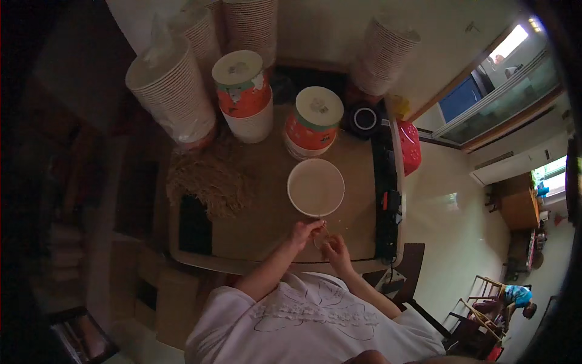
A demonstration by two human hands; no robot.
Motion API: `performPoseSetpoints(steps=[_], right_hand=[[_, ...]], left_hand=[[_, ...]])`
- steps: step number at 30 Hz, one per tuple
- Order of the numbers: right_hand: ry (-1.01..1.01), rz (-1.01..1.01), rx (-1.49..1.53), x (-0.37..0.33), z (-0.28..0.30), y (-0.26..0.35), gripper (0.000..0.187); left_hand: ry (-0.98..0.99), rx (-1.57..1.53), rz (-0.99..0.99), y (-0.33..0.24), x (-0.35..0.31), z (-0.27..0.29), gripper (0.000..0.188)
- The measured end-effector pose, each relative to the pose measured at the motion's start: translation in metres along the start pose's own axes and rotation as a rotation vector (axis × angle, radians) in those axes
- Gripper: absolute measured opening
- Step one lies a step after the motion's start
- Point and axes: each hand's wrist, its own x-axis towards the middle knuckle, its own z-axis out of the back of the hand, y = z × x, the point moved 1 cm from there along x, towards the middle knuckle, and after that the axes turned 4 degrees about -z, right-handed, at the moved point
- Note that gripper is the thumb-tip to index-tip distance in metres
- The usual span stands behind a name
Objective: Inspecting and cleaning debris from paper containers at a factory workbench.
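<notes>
While the left hand (pixel 308 233) is pinching a thin strand (pixel 325 229) just on the near side of the white tub (pixel 315 187) on the counter (pixel 209 260), the right hand (pixel 335 249) is holding its fingers curled close by, its grip too small to tell, and light, even tension would probably be giving steadier control.

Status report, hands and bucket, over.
Left hand, right hand close together, thin strand held between. White bucket mouth-up just beyond. Brown fibers off left.
</notes>
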Motion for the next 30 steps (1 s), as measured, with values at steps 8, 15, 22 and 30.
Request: performPoseSetpoints(steps=[8,15,22,30], right_hand=[[-0.168,0.123,-0.219,0.022,0.003,-0.026,0.016],[-0.172,-0.003,-0.12,0.01,-0.003,-0.004,0.018],[-0.172,0.153,-0.293,0.009,-0.014,0.021,0.014],[-0.134,0.121,-0.314,0.004,-0.011,0.02,0.011]], left_hand=[[-0.009,-0.023,-0.049,-0.006,0.005,0.001,0.01],[-0.019,0.009,-0.021,-0.002,0.005,0.001,0.01],[0.039,0.024,-0.059,-0.002,0.01,0.003,0.013],[0.012,-0.232,0.025,0.011,0.022,0.005,0.005]])
